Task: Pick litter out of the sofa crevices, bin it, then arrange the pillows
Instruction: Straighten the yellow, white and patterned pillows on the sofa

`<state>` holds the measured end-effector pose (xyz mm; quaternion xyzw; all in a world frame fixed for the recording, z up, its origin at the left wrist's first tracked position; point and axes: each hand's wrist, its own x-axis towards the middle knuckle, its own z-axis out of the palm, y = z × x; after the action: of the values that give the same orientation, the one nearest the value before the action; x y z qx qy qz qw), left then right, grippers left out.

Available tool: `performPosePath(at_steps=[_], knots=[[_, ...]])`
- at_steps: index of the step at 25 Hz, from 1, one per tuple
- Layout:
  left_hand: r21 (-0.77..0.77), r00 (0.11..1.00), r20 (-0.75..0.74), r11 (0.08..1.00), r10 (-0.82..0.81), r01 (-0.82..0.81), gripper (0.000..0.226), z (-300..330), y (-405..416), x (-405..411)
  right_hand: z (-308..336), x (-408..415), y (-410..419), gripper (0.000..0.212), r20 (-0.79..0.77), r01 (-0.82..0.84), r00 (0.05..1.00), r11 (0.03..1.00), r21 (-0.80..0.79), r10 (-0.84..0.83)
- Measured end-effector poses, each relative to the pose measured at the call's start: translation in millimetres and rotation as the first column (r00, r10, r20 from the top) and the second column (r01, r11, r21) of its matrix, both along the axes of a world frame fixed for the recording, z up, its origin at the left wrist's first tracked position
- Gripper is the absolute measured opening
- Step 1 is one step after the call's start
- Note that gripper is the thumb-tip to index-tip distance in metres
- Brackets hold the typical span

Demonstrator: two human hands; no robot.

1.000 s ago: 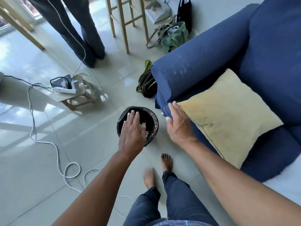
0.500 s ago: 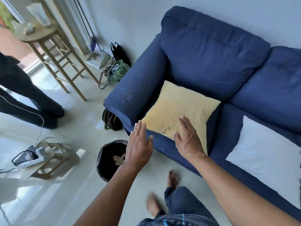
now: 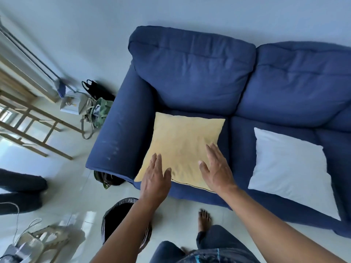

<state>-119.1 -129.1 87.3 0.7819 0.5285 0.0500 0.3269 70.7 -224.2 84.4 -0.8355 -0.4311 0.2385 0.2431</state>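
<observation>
A yellow pillow (image 3: 182, 143) lies flat on the left seat of the blue sofa (image 3: 191, 73). My left hand (image 3: 154, 180) is over the pillow's near left corner, fingers straight and spread. Over its near right part is my right hand (image 3: 216, 168), also flat and holding nothing. I cannot tell whether either hand touches the fabric. A white pillow (image 3: 290, 171) lies flat on the right seat. The black-lined bin (image 3: 117, 215) stands on the floor by my left forearm, which hides part of it.
A dark bag (image 3: 106, 179) sits at the foot of the sofa arm. Green and black bags (image 3: 96, 109) lie behind the arm beside a wooden stool (image 3: 34, 122). Another person's legs (image 3: 19, 190) stand at the left. A small stool with a power strip (image 3: 38, 242) and cables is at the bottom left.
My left hand has left the bin and both hands have moved up over the yellow pillow. The view has swung from the floor and bin up to the sofa.
</observation>
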Motion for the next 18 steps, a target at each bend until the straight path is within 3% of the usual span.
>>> performPosePath(at_steps=[6,11,18], knots=[[-0.036,0.999,-0.031,0.999,0.025,-0.026,0.065,-4,52,39,-3,43,37,0.062,-0.030,0.033,0.999,0.998,-0.059,-0.035],[-0.067,0.996,-0.066,0.996,-0.067,0.063,0.064,-19,132,57,-14,56,92,0.064,-0.067,0.099,0.992,0.984,-0.149,-0.110],[-0.175,0.980,-0.139,0.977,-0.144,0.119,0.058,-76,222,86,-73,80,154,0.065,-0.131,0.214,0.956,0.931,-0.295,-0.261]])
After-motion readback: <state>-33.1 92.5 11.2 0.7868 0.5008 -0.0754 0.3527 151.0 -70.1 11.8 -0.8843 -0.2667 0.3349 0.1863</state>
